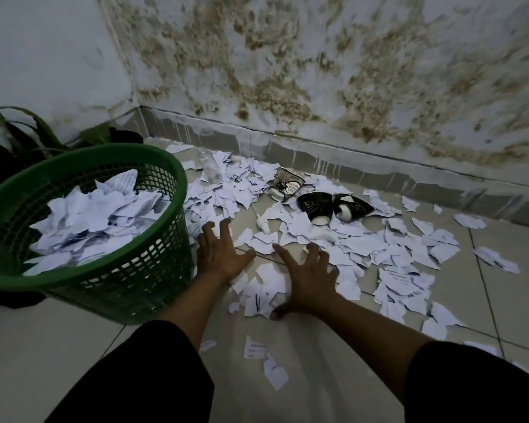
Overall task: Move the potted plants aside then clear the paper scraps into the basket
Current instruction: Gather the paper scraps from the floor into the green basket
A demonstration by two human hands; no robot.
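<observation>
White paper scraps cover the tiled floor in front of the wall. A green plastic basket stands at the left, partly filled with scraps. My left hand is spread flat on the floor next to the basket, fingers apart. My right hand lies spread over a small heap of scraps between the hands. Neither hand grips anything. A potted plant with long dark green leaves stands behind the basket at the far left, its pot hidden.
Crushed paper cups and another printed cup lie among the scraps near the wall. A clear plastic bottle lies by the corner. The stained wall closes off the back. Dark cloth lies under the basket's left side.
</observation>
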